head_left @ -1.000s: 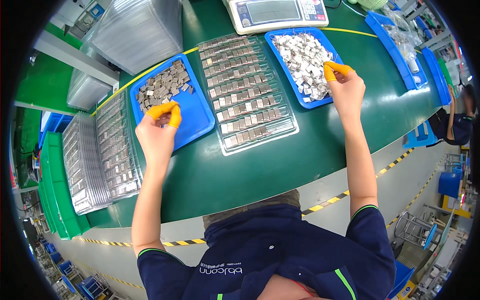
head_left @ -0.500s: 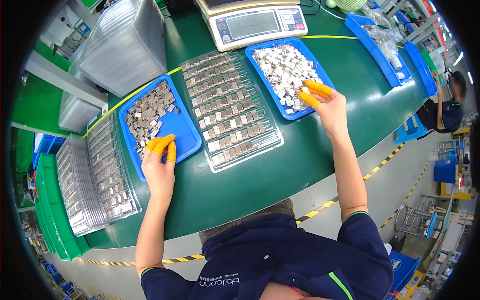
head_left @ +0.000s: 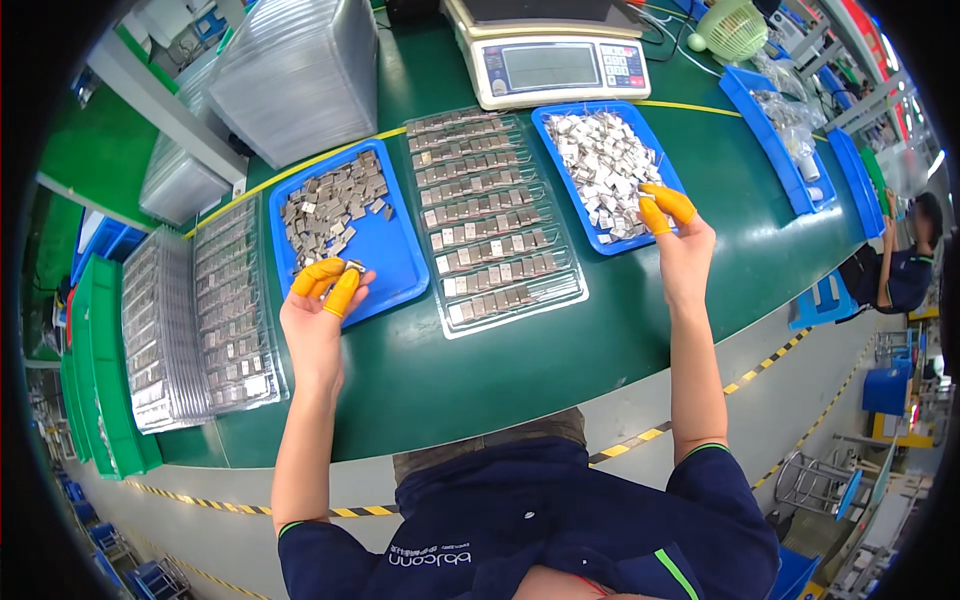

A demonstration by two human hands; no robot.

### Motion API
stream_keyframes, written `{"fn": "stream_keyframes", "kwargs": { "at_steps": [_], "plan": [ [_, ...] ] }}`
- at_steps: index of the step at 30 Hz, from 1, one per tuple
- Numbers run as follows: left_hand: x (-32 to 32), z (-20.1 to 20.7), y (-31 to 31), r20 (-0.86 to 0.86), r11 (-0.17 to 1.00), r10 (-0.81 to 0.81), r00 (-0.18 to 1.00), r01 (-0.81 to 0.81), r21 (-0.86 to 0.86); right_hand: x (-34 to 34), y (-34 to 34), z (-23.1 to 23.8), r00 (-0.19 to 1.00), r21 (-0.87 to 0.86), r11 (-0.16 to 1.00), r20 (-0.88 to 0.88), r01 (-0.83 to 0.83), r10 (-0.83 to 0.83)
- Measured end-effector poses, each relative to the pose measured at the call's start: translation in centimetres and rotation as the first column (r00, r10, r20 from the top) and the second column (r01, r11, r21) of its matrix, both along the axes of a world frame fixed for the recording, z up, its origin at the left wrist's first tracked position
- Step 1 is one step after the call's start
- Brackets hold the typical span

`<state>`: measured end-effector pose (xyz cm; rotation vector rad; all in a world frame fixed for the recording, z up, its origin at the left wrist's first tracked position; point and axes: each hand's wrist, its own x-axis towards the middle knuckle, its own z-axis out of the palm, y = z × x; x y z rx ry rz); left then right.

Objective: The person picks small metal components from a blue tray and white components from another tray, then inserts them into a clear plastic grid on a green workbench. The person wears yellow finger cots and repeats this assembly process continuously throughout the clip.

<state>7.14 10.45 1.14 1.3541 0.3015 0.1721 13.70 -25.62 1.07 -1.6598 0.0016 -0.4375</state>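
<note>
My left hand (head_left: 314, 325), with orange finger cots, pinches a small grey metal part (head_left: 353, 266) over the near end of a blue tray (head_left: 392, 265). A heap of flat grey metal parts (head_left: 335, 205) fills that tray's far half. My right hand (head_left: 685, 255), also in orange finger cots, has its fingertips together at the right edge of a second blue tray (head_left: 577, 205) heaped with small white parts (head_left: 605, 165). Something small and pale shows at those fingertips, too small to name. Between the trays lies a clear plastic blister tray (head_left: 576, 287) with rows of parts.
A scale (head_left: 550, 65) stands behind the trays. Stacked filled blister trays (head_left: 170, 340) and green bins (head_left: 105, 370) are at left. Tall clear plastic stacks (head_left: 295, 85) rise at back left. Blue bins (head_left: 775, 140) and a green fan (head_left: 733, 30) are at right; a person (head_left: 905, 245) sits beyond.
My left hand has lifted off the grey heap and turned, now showing a metal part in its fingertips. My right hand stays by the white parts. The whole view has shifted slightly.
</note>
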Motion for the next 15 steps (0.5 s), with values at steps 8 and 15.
{"fn": "stream_keyframes", "kwargs": {
  "at_steps": [8,15],
  "plan": [
    [-3.8,0.8,-4.0,0.027,0.980,-0.073,0.997,0.077,-0.182,-4.4,6.3,0.1,0.971,0.178,0.958,-0.048,-0.224,0.235],
    [-5.5,0.0,-7.1,-0.030,0.911,-0.146,0.989,0.122,-0.394,-6.6,10.3,0.1,0.885,-0.137,0.875,-0.034,-0.464,0.464]
  ]
}}
